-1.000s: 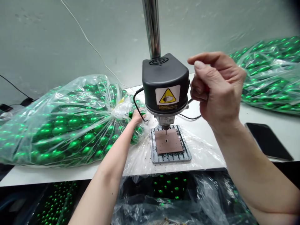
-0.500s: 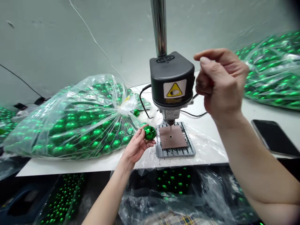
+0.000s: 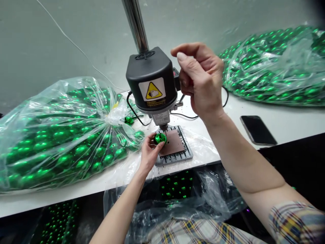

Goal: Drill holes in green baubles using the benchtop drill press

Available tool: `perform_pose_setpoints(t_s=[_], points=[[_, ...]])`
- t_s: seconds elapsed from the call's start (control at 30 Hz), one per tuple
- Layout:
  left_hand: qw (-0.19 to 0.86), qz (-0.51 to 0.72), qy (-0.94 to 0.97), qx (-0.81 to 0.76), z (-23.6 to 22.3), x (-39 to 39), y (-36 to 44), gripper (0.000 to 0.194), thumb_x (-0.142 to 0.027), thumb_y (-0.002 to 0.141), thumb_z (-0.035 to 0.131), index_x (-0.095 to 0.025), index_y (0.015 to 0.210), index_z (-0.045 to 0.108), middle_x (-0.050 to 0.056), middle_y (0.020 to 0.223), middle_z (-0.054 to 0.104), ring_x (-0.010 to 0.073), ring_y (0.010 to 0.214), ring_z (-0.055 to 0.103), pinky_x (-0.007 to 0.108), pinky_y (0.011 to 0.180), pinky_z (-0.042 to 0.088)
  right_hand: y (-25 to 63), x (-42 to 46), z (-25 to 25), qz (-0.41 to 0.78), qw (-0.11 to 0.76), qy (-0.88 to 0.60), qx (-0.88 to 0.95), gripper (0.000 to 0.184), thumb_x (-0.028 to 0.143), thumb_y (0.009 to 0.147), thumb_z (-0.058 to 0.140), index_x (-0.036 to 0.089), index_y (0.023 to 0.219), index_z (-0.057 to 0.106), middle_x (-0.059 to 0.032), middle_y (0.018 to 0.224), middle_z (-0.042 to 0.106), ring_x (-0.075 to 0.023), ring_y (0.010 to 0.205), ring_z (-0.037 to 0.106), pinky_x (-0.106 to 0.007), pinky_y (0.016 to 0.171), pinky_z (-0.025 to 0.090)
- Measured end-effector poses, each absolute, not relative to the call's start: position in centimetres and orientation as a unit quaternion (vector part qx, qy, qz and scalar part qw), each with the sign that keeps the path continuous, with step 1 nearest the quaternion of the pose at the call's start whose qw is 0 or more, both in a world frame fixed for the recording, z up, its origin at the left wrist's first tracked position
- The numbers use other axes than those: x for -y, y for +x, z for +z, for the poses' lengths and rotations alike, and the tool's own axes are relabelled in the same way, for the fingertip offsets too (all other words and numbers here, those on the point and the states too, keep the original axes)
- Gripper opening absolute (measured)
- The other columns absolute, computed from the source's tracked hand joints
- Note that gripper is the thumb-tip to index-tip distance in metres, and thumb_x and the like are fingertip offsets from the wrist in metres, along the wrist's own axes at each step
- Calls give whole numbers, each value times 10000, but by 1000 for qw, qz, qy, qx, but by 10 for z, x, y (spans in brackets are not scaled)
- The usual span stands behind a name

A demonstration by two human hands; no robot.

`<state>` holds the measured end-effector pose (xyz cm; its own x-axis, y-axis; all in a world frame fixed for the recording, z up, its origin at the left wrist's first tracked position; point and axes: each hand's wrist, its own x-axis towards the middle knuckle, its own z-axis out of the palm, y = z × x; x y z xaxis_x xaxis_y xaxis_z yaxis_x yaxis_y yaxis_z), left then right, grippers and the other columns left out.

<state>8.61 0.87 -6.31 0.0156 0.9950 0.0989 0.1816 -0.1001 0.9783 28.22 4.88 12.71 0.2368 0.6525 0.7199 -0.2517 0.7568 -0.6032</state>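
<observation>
My left hand (image 3: 149, 149) pinches a shiny green bauble (image 3: 159, 138) between thumb and fingers. It holds the bauble over the left part of a brownish square pad (image 3: 175, 144), just below the chuck of a small black drill press (image 3: 152, 78). The drill bit is hidden from view. Beside the machine's head, on its right, my right hand (image 3: 203, 78) is raised with curled fingers. A thin metal lever (image 3: 180, 101) runs up from the machine into those fingers; its end is hidden in the grip.
A clear bag of green baubles (image 3: 63, 145) lies left on the white table (image 3: 210, 132), another bag (image 3: 274, 71) at the back right. A phone (image 3: 257, 129) lies near the front edge. Crumpled clear plastic (image 3: 142, 217) hangs below, above my lap.
My left hand has brought the bauble rightward from beside the base to over the pad, under the chuck. The view has shifted right; my right hand stays raised beside the machine.
</observation>
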Motion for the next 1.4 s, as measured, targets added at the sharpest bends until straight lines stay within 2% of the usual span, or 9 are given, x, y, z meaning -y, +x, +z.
perform_pose_setpoints(t_s=[0.17, 0.27, 0.43, 0.57, 0.7, 0.9, 1.13, 1.23, 1.4], points=[[392, 448, 607, -526, -67, -16, 94, 572, -378, 710, 834, -194, 1216, 643, 68, 1033, 697, 166, 799, 606, 299, 723, 499, 281, -44, 131, 309, 762, -209, 529, 104, 209, 890, 614, 263, 821, 671, 78, 508, 343, -86, 405, 270, -260, 376, 231], [384, 437, 621, -525, -67, -17, 98, 561, -341, 705, 833, -189, 1214, 651, 53, 978, 692, 161, 768, 584, 298, 714, 489, 279, -42, 133, 322, 770, -190, 517, 117, 167, 892, 610, 228, 810, 667, 79, 495, 355, -89, 409, 270, -270, 392, 232], [349, 437, 653, -511, -70, -17, 104, 575, -325, 681, 858, -195, 1208, 669, 71, 1069, 703, 199, 901, 618, 336, 829, 501, 279, -40, 133, 329, 773, -165, 517, 76, 186, 916, 636, 181, 853, 679, 95, 493, 369, -71, 402, 234, -251, 405, 270], [416, 451, 620, -489, -76, -19, 104, 608, -336, 686, 863, -197, 1239, 651, 77, 1104, 723, 234, 1005, 669, 367, 913, 525, 280, -38, 133, 337, 765, -177, 519, 83, 178, 919, 624, 192, 853, 672, 90, 505, 371, -67, 404, 239, -255, 388, 226], [478, 451, 587, -473, -81, -26, 97, 647, -356, 695, 862, -186, 1277, 637, 92, 1134, 730, 243, 1023, 685, 368, 915, 541, 280, -36, 135, 339, 764, -179, 520, 94, 186, 923, 617, 200, 842, 663, 79, 516, 376, -75, 413, 213, -281, 392, 183], [517, 445, 569, -460, -85, -31, 90, 682, -396, 717, 853, -154, 1311, 620, 116, 1159, 730, 243, 994, 689, 358, 868, 556, 279, -37, 136, 298, 760, -252, 519, 145, 175, 899, 600, 267, 798, 650, 58, 508, 330, -113, 419, 225, -297, 402, 243], [474, 455, 592, -466, -83, -26, 94, 615, -353, 734, 827, -164, 1284, 626, 108, 1152, 728, 240, 997, 692, 376, 907, 552, 281, -41, 133, 290, 759, -231, 535, 90, 230, 898, 625, 265, 826, 665, 64, 516, 330, -107, 412, 250, -280, 400, 298], [422, 457, 627, -469, -81, -23, 97, 583, -326, 733, 826, -184, 1263, 631, 100, 1166, 710, 241, 1019, 680, 394, 936, 541, 281, -41, 133, 289, 759, -241, 531, 88, 235, 891, 639, 272, 816, 669, 62, 511, 339, -111, 410, 261, -287, 402, 309], [337, 432, 699, -459, -74, -20, 104, 523, -307, 709, 853, -199, 1178, 650, 91, 1144, 675, 256, 1066, 654, 417, 963, 528, 280, -40, 134, 309, 770, -199, 521, 147, 150, 879, 611, 240, 791, 688, 66, 480, 366, -96, 390, 213, -297, 383, 249]])
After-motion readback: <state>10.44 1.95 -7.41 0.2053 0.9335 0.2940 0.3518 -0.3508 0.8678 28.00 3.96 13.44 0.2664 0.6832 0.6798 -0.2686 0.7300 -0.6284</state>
